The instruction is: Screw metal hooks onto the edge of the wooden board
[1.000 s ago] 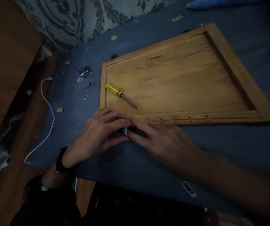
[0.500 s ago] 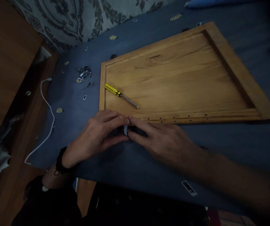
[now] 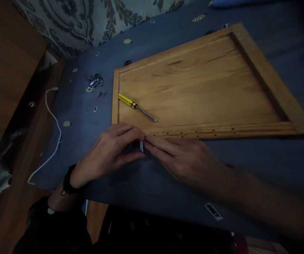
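At the near left corner of the framed wooden panel (image 3: 194, 88), my left hand (image 3: 114, 146) pinches a small shiny metal piece (image 3: 141, 145) between thumb and fingers, and its exact kind is mostly hidden. Against that piece rest the fingertips of my right hand (image 3: 183, 153), with thumb and forefinger pressed together; whatever lies between them is too small to make out. A yellow-handled screwdriver (image 3: 127, 100) lies on the panel, its tip toward my hands. Along the panel's near edge runs a double row of small dark holes (image 3: 196, 133).
Left of the panel is a small heap of metal fittings (image 3: 95, 81), with loose screws (image 3: 100, 94) close by. A white cable (image 3: 53, 116) curls over the left edge of the blue patterned cloth (image 3: 88, 120). Something blue and long (image 3: 233, 3) lies at the back.
My right thumb and forefinger have closed together beside the metal piece, where a gap showed between them before. The left hand keeps its hold almost unmoved.
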Demonstrator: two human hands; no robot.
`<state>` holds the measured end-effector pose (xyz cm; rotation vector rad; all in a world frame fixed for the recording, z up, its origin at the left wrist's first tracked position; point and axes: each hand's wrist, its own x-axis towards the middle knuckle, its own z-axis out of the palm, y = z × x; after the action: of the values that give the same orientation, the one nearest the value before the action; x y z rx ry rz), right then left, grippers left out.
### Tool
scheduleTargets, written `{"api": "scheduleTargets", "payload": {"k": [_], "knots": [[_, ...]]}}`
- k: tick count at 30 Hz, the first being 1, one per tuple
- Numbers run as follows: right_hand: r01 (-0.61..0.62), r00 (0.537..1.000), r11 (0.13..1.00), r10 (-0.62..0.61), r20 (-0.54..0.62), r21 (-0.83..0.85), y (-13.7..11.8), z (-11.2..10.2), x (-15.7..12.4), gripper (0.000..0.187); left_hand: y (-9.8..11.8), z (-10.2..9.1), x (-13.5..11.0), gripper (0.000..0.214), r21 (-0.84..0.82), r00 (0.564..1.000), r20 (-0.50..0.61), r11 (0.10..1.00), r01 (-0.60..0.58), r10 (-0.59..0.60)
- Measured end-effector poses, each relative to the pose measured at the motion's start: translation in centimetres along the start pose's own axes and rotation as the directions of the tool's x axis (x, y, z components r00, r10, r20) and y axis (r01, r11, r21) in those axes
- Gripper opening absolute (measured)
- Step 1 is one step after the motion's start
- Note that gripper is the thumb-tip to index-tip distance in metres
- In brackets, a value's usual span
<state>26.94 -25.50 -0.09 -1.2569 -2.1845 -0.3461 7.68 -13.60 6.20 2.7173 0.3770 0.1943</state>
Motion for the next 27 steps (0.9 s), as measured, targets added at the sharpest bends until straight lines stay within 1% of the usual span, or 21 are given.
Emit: {"api": "scheduleTargets", "payload": {"k": [5, 9, 14, 18, 22, 25, 27], "knots": [[-0.009, 1.000, 1.000, 0.009, 0.018, -0.011, 0.0, 0.2, -0.1, 0.030, -0.1, 0.1, -0.1, 0.029, -0.030, 1.000, -0.017, 0.999, 0.013, -0.013], [-0.007, 0.999, 1.000, 0.008, 0.050, -0.016, 0.0, 0.3, -0.3, 0.032, -0.1, 0.1, -0.1, 0.030, -0.060, 0.999, -0.023, 0.998, 0.026, -0.028], [0.007, 1.000, 1.000, -0.007, 0.027, -0.018, 0.0, 0.1, -0.1, 0.032, -0.1, 0.0, -0.1, 0.028, -0.066, 1.000, -0.015, 0.997, 0.025, -0.026], [0.009, 0.999, 0.999, -0.008, 0.035, -0.041, 0.0, -0.1, 0.0, 0.034, -0.2, 0.1, 0.0, 0.029, -0.076, 1.000, -0.007, 0.997, 0.027, -0.028], [0.020, 0.997, 0.998, -0.015, 0.081, -0.063, 0.0, -0.3, -0.1, 0.036, 0.0, -0.4, -0.1, 0.029, -0.138, 0.999, -0.009, 0.990, 0.030, -0.031], [0.022, 0.991, 0.998, -0.015, 0.132, -0.053, 0.0, -0.3, -0.2, 0.037, -0.4, -1.4, 0.1, 0.027, -0.196, 0.995, -0.053, 0.978, 0.067, -0.079], [0.017, 0.991, 0.999, -0.011, 0.134, -0.043, 0.1, -0.2, -0.2, 0.039, -1.3, -2.0, 0.6, 0.022, -0.150, 0.984, -0.133, 0.984, 0.100, -0.120]]}}
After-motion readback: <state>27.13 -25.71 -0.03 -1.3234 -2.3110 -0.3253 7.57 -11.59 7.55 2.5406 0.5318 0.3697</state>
